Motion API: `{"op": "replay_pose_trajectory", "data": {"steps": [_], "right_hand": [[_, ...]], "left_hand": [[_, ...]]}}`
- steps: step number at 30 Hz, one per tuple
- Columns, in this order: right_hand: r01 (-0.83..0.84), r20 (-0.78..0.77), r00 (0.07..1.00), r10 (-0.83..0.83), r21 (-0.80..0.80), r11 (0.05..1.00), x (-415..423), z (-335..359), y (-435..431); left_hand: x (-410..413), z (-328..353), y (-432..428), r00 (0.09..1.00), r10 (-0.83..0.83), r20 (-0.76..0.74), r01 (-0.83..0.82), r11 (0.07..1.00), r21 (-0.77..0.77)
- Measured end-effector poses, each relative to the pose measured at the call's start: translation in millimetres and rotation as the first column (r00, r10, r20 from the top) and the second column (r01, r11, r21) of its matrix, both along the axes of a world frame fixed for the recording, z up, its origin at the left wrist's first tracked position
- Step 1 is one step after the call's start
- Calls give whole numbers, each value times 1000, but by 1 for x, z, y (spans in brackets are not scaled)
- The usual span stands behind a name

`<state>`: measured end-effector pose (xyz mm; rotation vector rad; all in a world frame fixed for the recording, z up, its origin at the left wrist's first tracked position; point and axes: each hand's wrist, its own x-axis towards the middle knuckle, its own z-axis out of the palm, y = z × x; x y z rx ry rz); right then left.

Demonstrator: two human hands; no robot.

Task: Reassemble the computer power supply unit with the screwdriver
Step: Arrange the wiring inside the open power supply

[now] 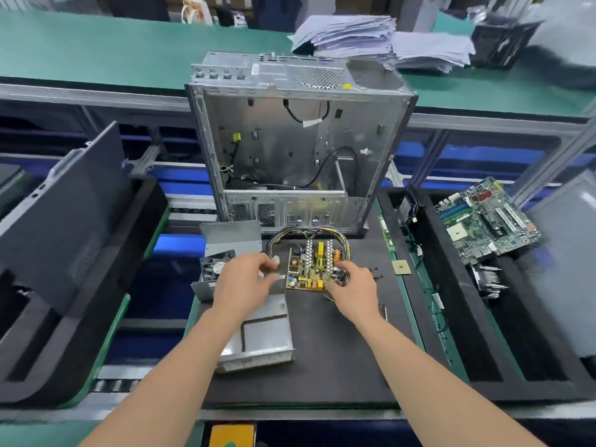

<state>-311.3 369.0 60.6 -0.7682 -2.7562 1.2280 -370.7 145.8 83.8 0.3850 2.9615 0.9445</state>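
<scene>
Nearest me: open PSU housing (pixel 266 330) on the counter (pixel 338 356), partly under my left wrist. Left hand (pixel 242 282) pinches a white connector (pixel 276 261); right hand (pixel 356 287) grips the right edge of the circuit board (pixel 309 269). The board lies just right of and beyond the housing, wires (pixel 309 233) trailing to the far side. It probably needs to come left, toward me.

The open computer case (pixel 300 150) is bare sheet metal with a dull grey sheen, as is the power supply housing (pixel 267 330) (its near side is perforated mesh). The circuit board (pixel 309 269) looks like yellow-green laminate and lies on a matt black foam mat (pixel 322 350). Rumpled paper stacks (pixel 354 33) sit on the smooth green far counter (pixel 96 50).
</scene>
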Motion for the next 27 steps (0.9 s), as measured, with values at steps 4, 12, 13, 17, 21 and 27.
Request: {"op": "replay_pose_trajectory", "data": {"steps": [4, 12, 13, 17, 21, 27], "right_hand": [[-17, 44, 999, 16, 24, 1000, -7, -2, -4], [-4, 40, 999, 0, 106, 994, -20, -6, -5], [-20, 49, 999, 14, 125, 992, -22, -5, -4], [-79, 77, 995, 67, 166, 983, -28, -4, 3], [-100, 91, 992, 87, 153, 983, -29, -5, 7], [-80, -166, 978, 128, 269, 960, -24, 5, -10]], "left_hand": [[-2, -6, -8, 996, -15, 90, 25, 993, -117], [5, -5, -1, 999, 33, 25, -24, 961, -277], [7, -5, 0, 999, 42, 25, -34, 960, -277], [17, -7, 4, 996, 89, 31, -80, 973, -216], [17, -8, -6, 990, 52, 129, -48, 998, -31], [16, -3, -38, 982, 168, 83, -156, 978, -142]]}}
